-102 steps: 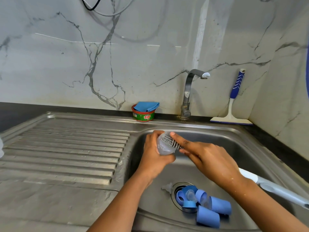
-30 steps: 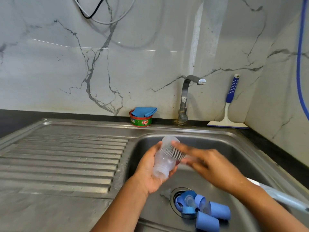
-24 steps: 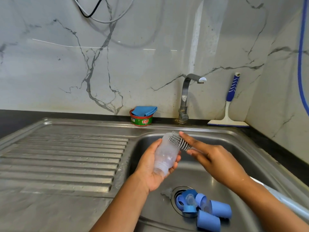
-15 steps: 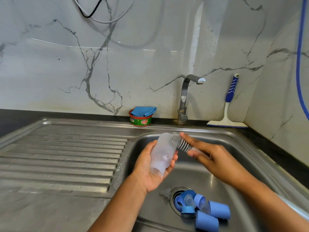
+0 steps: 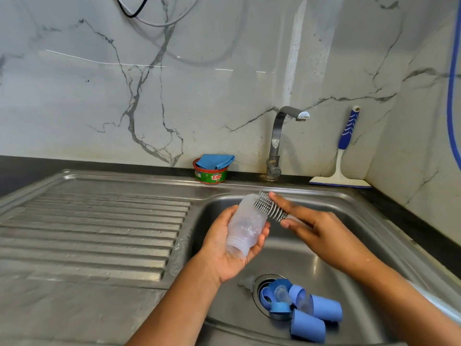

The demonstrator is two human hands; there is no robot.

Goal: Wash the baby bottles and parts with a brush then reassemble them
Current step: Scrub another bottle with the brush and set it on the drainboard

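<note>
The baby bottle [image 5: 245, 224] is hanging tilted over the steel sink [image 5: 369, 221], its open neck pointing near. The left hand [image 5: 224, 253] is cupping it, fingers curling round its body. The right hand [image 5: 324, 236] is gripping the brush [image 5: 269, 208], forefinger lying along the bristles, which are touching the bottle's far end. Blue caps and rings [image 5: 316, 315] are lying by the drain.

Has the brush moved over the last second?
Yes. The brush has slid from the middle of the bottle to its closed end, away from the person and nearer the sink rim at the back.
</note>
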